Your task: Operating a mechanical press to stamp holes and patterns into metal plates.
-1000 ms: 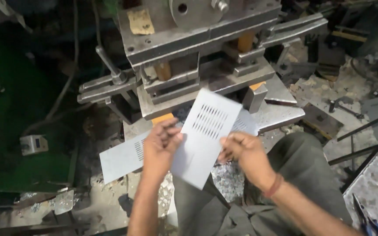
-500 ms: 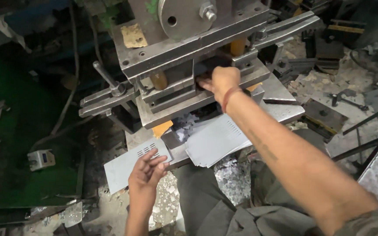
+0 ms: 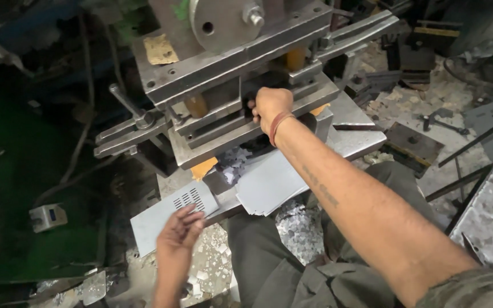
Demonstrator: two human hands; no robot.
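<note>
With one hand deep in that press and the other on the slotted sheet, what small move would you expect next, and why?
Probably the right hand draws back out of the press, since it sits in the gap between the plates with nothing visibly gripped. The left hand rests on the slotted sheet, lying apart from the plain sheets stacked before the press.

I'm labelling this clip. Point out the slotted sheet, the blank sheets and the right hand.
Slotted sheet [image 3: 166, 219], head view, on its flat middle.
Blank sheets [image 3: 269, 185], head view, on the top sheet's face.
Right hand [image 3: 270, 105], head view, on its back.
</note>
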